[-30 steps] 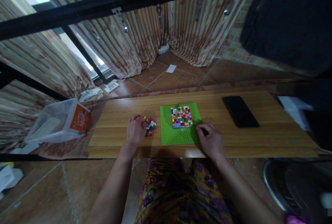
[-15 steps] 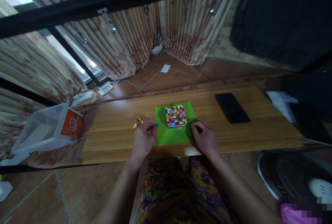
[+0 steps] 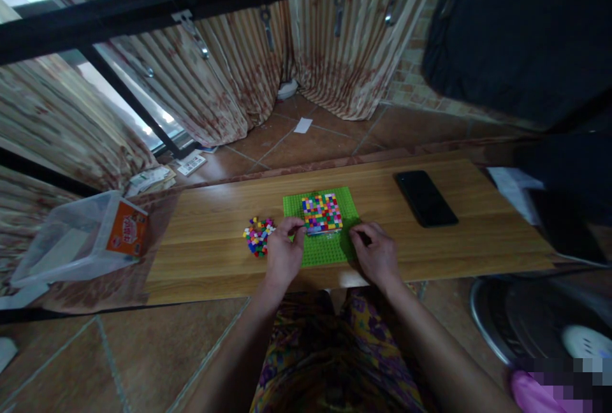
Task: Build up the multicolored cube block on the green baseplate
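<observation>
A green studded baseplate (image 3: 325,252) lies on the wooden table. On it stands a square block of many-coloured toy bricks (image 3: 322,212), several layers high on its near side. My left hand (image 3: 283,253) is closed in a pinch, its fingertips at the block's near left corner. The small green brick seen there a moment ago is now hidden by the fingers. At the baseplate's right edge, my right hand (image 3: 377,252) has thumb and forefinger pinched together on the rim. Beside my left hand lies a loose pile of small bricks (image 3: 258,236), partly covered by it.
A black phone (image 3: 425,198) rests on the right part of the wooden table (image 3: 210,222). To the left stands a clear plastic box (image 3: 71,234) with an orange label. A dark round stool-like object (image 3: 526,317) is at the lower right.
My left hand has moved right from the brick pile to the block's near left corner, uncovering more of the pile. My right hand stays at the baseplate's right edge.
</observation>
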A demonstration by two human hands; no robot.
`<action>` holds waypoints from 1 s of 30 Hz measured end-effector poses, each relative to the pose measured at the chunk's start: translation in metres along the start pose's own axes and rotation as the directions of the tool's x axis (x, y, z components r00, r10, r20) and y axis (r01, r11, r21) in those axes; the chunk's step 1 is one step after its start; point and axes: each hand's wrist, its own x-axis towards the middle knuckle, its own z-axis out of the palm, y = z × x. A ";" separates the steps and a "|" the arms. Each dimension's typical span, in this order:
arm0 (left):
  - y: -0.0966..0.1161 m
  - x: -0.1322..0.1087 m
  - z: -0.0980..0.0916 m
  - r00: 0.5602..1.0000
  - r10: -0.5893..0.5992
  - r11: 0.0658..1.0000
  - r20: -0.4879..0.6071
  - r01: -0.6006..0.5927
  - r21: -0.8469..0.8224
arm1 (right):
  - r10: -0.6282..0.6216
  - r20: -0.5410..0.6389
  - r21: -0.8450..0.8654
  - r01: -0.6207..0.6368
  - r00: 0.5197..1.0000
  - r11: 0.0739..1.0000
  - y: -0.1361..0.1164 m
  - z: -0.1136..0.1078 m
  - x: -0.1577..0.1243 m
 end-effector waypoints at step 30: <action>0.011 -0.005 0.003 0.898 0.400 0.667 0.185 -0.424 0.613 | 0.020 0.002 0.020 -0.020 1.000 1.000 -0.001 0.000 -0.001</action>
